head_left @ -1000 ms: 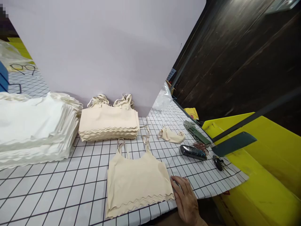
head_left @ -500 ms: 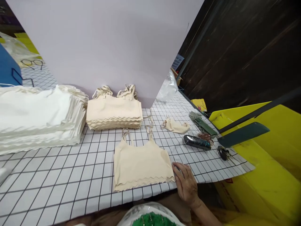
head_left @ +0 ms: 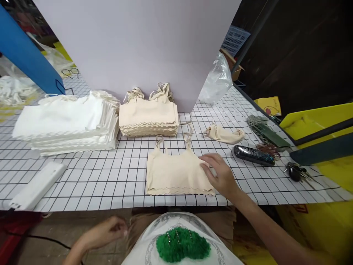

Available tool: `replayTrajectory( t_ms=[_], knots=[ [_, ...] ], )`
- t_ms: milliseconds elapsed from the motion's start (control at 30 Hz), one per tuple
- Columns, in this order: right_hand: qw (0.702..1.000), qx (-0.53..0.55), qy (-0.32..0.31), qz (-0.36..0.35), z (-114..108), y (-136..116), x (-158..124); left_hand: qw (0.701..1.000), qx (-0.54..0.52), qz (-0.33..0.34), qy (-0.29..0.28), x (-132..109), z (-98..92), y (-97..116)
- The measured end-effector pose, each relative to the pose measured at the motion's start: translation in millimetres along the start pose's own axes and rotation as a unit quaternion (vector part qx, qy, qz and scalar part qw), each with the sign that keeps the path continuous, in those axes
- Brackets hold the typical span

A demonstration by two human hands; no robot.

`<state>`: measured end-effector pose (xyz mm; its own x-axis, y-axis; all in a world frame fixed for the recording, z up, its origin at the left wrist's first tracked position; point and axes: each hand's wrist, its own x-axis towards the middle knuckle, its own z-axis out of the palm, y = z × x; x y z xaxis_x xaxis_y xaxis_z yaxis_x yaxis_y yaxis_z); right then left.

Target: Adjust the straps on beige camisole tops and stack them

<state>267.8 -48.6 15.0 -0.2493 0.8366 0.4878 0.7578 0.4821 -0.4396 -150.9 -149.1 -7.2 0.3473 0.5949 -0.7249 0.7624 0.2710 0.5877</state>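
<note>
Head view: right hand (head_left: 223, 173) higher along beige top (head_left: 176, 173)

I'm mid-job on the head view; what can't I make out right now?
All in the head view:
Left hand: blurred; curled fingers hide whether it holds anything.
Beige top: part of its edge is covered by the right hand.
Beige pile: overlapping layers hide the count.
Space behind the board: blocked by it.
Yellow bin: cut off by the right edge.

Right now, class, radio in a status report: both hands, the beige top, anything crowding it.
Right hand at right side of beige top; left hand off the table. Top laid out, straps pointing away. Beige stack close behind.
</note>
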Motion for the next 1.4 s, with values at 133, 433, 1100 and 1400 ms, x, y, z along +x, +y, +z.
replayTrajectory(
  t_ms=[133, 433, 1100, 1400],
  knots=[
    [0.991, 0.054, -0.116, -0.042, 36, -20, 77, 0.991, -0.065, 0.115, 0.021, -14, -44.5, 44],
    [0.957, -0.112, -0.248, 0.101, 113, -49, 168, 0.914, -0.007, 0.226, 0.336, 94, -110.4, 134],
    [0.990, 0.078, -0.004, -0.119, 84, -22, 144, 0.906, -0.271, 0.229, 0.232, 119, -115.3, 164],
    [0.930, 0.031, -0.081, -0.356, 48, -55, 67, 0.838, -0.519, 0.156, 0.062, 120, -63.1, 167]
  ],
)
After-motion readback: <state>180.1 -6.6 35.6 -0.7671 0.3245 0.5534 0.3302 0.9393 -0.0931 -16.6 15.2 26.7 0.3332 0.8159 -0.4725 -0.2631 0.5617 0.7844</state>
